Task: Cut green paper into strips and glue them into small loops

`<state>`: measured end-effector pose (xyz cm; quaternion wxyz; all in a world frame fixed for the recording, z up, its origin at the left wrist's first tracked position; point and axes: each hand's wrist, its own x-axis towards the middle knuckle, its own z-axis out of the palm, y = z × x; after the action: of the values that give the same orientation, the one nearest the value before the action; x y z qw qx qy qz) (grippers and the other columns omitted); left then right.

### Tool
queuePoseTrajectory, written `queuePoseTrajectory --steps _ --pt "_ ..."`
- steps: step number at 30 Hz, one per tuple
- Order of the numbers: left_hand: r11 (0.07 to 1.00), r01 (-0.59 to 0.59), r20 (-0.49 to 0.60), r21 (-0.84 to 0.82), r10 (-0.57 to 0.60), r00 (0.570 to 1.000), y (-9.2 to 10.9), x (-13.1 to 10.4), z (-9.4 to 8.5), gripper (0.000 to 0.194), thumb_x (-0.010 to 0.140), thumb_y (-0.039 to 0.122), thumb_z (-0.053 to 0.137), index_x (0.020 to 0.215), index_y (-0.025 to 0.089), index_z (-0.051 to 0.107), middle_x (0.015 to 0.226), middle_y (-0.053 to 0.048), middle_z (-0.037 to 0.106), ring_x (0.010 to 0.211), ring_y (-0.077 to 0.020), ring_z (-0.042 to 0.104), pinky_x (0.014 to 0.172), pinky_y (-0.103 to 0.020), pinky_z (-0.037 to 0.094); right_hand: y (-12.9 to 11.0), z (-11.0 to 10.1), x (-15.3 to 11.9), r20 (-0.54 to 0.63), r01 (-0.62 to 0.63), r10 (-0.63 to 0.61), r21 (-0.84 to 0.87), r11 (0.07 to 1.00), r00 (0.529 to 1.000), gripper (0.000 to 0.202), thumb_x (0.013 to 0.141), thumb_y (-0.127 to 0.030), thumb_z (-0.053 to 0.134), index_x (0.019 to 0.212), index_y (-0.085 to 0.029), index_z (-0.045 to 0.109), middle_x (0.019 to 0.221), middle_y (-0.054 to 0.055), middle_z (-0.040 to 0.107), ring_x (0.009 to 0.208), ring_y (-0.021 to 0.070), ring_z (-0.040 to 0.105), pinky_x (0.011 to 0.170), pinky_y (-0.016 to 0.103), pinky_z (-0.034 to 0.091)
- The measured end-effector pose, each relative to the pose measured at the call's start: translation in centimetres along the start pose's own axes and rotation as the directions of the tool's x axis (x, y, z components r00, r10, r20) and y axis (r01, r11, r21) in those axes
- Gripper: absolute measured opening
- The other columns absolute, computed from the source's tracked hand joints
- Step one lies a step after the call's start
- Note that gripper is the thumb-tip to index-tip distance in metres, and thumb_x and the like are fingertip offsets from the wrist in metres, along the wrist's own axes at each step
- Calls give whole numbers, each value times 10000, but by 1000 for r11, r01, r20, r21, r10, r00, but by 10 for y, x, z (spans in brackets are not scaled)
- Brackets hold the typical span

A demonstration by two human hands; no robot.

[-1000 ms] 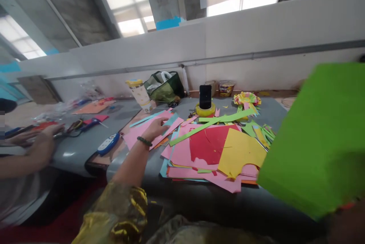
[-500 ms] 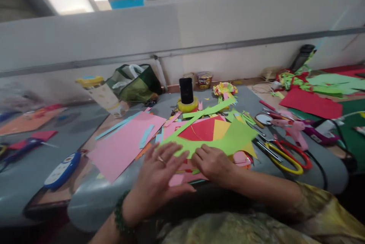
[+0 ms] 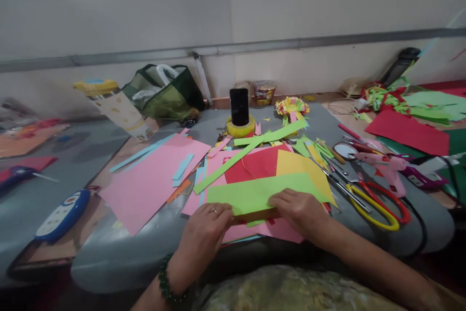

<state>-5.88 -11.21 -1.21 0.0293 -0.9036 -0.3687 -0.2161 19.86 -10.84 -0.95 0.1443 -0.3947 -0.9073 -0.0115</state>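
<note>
A light green sheet of paper [image 3: 260, 192] lies in front of me with its near edge folded or curled up. My left hand [image 3: 209, 223] grips that edge at its left end, fingers on top and the thumb hidden. At the right part of the same edge, my right hand [image 3: 300, 211] pinches the paper. Beneath it spread a red sheet [image 3: 255, 163], a yellow sheet [image 3: 304, 168] and pink paper [image 3: 278, 231]. A narrow green strip [image 3: 233, 165] crosses the pile just beyond, touching another green strip.
Scissors with yellow and red handles [image 3: 378, 209] and a pink glue gun [image 3: 389, 172] lie at right. A phone [image 3: 239, 107] stands in a yellow tape roll [image 3: 240, 129] behind the paper. Left are a pink sheet [image 3: 153, 180], a tumbler [image 3: 120, 109] and a green bag [image 3: 171, 97].
My left hand was spread above the paper and now grips its near edge. The right hand has shifted right along that edge. The green sheet now lies flatter and squarer to me.
</note>
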Motion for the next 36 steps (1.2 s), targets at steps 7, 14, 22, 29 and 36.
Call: queuePoseTrajectory --steps 7,14,22,29,36 --pt "915 366 239 -169 -322 916 -15 -3 -9 267 958 306 386 790 239 582 674 13 676 604 -160 634 563 -249 447 41 -35 -21 244 -329 270 248 911 931 262 937 -205 448 925 -208 710 884 60 749 788 185 680 664 264 496" --pt "926 355 142 -129 -337 931 -31 19 1 225 913 253 387 748 234 539 931 -76 708 956 -245 652 809 -361 513 71 -28 1 303 -461 382 262 848 873 218 886 -323 536 783 -215 696 821 48 707 771 193 646 683 280 481" --pt "917 398 236 -3 -386 892 -38 29 10 229 919 213 399 757 219 560 844 -76 628 790 -254 595 734 -407 493 86 -11 6 199 -375 338 194 906 920 151 848 -305 609 742 -211 659 949 91 662 896 242 597 787 356 493" --pt "900 435 253 21 -426 869 -37 35 10 177 897 213 477 740 216 561 766 -51 568 780 -248 561 727 -386 462 81 -21 12 305 -544 473 215 811 826 74 803 -283 628 822 -212 625 843 51 661 795 205 607 673 298 464" --pt "891 442 231 -100 -412 882 -38 33 10 187 893 208 448 729 218 538 805 -56 567 780 -235 561 726 -369 459 82 -23 10 211 -453 405 302 839 890 207 775 -392 616 671 -217 581 790 63 647 790 219 593 676 318 465"
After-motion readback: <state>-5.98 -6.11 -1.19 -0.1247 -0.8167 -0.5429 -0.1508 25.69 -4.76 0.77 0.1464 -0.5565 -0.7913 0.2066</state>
